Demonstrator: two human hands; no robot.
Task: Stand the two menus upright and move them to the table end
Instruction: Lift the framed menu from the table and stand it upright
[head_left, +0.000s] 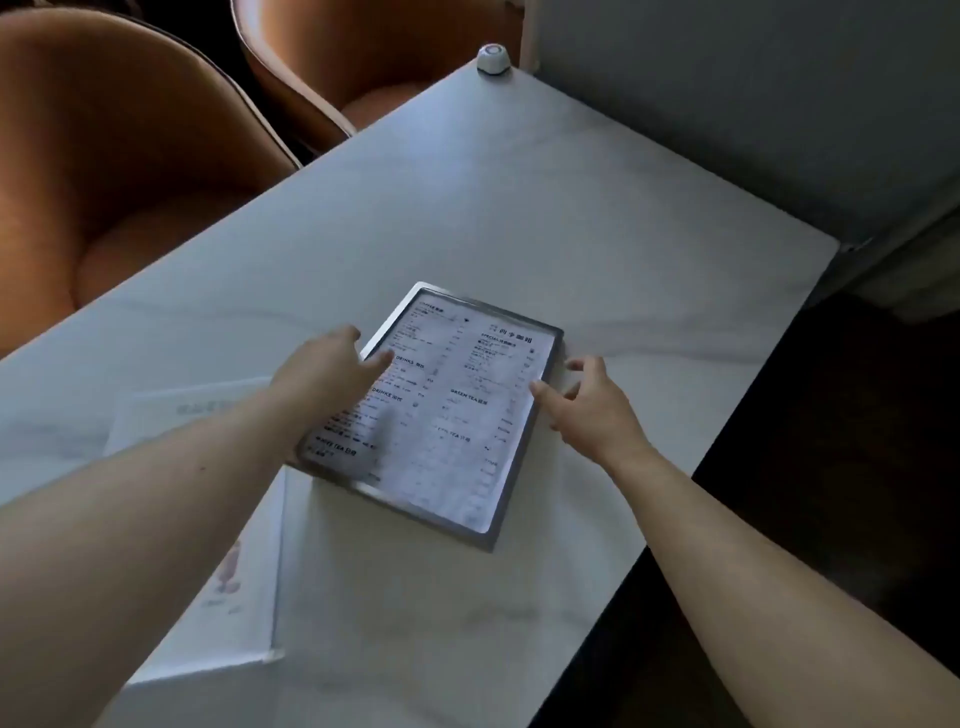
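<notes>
Chairs (130, 171), two of them with orange-brown shells, stand along the far left side of a long pale table (597, 208), whose marbled top runs away to a grey wall on the right. The room is dim, with dark floor showing off the table's right edge. Near the table's far corner sits a small round call button (491, 58).

Framed menu (447, 415), printed in two columns, lies flat in the middle of the table. A second menu (218, 597), paler and faintly printed, lies flat to its near left, partly under the left forearm.

Left hand (324, 371) rests over the framed menu's left edge, fingers (382, 361) loosely spread on the page and gripping nothing. Right hand (592, 405) hovers at the menu's right edge, fingers curled open, index tip touching or almost touching the frame; I cannot tell which.

Both menus are still flat and far from the table end, so the task has barely begun. The likeliest slip is in lifting: the frame lies flush on a smooth top, so fingertips may skid off its thin edge. Once upright, it could tip or slide while being carried along the slick surface.
</notes>
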